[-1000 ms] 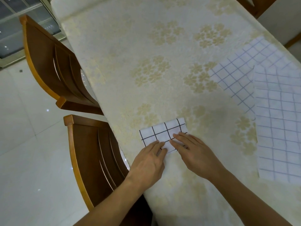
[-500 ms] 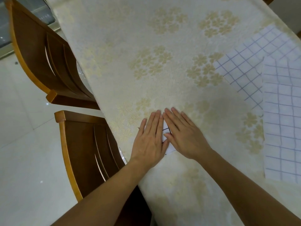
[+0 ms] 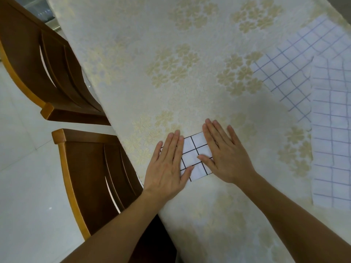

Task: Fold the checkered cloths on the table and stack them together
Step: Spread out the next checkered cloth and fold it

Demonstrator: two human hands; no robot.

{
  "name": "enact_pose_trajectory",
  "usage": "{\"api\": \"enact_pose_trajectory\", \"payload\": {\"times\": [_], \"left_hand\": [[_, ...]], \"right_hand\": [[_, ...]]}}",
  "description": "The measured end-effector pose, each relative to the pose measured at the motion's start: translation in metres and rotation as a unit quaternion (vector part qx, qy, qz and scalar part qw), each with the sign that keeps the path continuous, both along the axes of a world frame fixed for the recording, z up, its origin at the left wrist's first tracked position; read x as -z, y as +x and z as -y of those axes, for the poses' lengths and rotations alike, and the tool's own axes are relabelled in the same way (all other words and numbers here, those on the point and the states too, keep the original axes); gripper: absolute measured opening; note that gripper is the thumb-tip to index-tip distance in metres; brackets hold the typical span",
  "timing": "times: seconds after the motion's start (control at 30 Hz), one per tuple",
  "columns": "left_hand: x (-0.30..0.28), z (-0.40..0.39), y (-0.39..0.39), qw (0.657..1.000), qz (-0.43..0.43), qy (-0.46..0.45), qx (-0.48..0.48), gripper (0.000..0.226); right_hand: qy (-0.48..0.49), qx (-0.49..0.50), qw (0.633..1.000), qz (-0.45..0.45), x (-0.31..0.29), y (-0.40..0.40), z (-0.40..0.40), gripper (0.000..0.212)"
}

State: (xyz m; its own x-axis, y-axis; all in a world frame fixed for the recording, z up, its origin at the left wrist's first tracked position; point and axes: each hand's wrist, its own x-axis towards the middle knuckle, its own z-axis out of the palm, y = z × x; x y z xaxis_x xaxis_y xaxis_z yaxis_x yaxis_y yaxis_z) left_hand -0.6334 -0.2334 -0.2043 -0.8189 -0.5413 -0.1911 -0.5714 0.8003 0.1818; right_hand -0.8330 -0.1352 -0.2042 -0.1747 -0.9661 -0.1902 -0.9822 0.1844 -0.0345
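From the head camera, my left hand (image 3: pixel 167 166) lies flat with its fingers straight and together, pressing the left side of the small folded checkered cloth (image 3: pixel 195 158); my right hand (image 3: pixel 226 156) lies flat too, fingers straight and slightly spread, pressing the cloth's right side; the cloth sits on the table (image 3: pixel 133 63) near its left edge, white with black lines, showing between my hands; two larger checkered cloths (image 3: pixel 296 73) with blue lines lie overlapping at the table's right, well apart from my hands; two wooden chairs (image 3: pixel 91 168) stand at the table's left.
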Motion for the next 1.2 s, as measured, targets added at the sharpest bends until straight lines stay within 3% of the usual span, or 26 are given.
{"api": "enact_pose_trajectory", "payload": {"times": [0.1,0.3,0.57,0.7,0.83,0.93,1.03,1.2], "left_hand": [[-0.004,0.001,0.004,1.000,0.005,-0.014,-0.015,0.080],[0.001,-0.006,-0.011,0.999,-0.028,0.013,-0.028,0.077],[-0.003,-0.001,0.003,0.999,0.007,0.005,-0.051,0.081],[-0.015,0.001,0.009,0.991,-0.059,0.070,-0.099,0.071],[-0.041,0.000,0.020,0.941,-0.179,0.100,-0.269,0.045],[-0.052,-0.007,0.023,0.881,-0.200,0.172,-0.392,0.028],[-0.053,-0.014,0.023,0.843,-0.169,0.211,-0.464,0.018],[-0.053,-0.019,0.013,0.815,-0.134,0.222,-0.518,0.021]], "right_hand": [[-0.011,0.014,1.000,-0.002,-0.006,0.002,0.002,0.078],[-0.007,-0.075,0.997,0.006,-0.002,0.011,0.015,0.074],[0.016,-0.012,1.000,0.002,-0.004,-0.016,0.001,0.084],[0.015,0.022,0.999,0.039,-0.009,-0.011,0.001,0.077],[-0.090,0.139,0.979,0.116,-0.024,-0.008,-0.004,0.058],[-0.165,0.209,0.957,0.119,-0.030,-0.003,-0.007,0.034],[-0.141,0.272,0.940,0.147,-0.031,-0.001,-0.009,0.021],[-0.069,0.368,0.904,0.207,-0.032,0.003,-0.004,0.032]]}}
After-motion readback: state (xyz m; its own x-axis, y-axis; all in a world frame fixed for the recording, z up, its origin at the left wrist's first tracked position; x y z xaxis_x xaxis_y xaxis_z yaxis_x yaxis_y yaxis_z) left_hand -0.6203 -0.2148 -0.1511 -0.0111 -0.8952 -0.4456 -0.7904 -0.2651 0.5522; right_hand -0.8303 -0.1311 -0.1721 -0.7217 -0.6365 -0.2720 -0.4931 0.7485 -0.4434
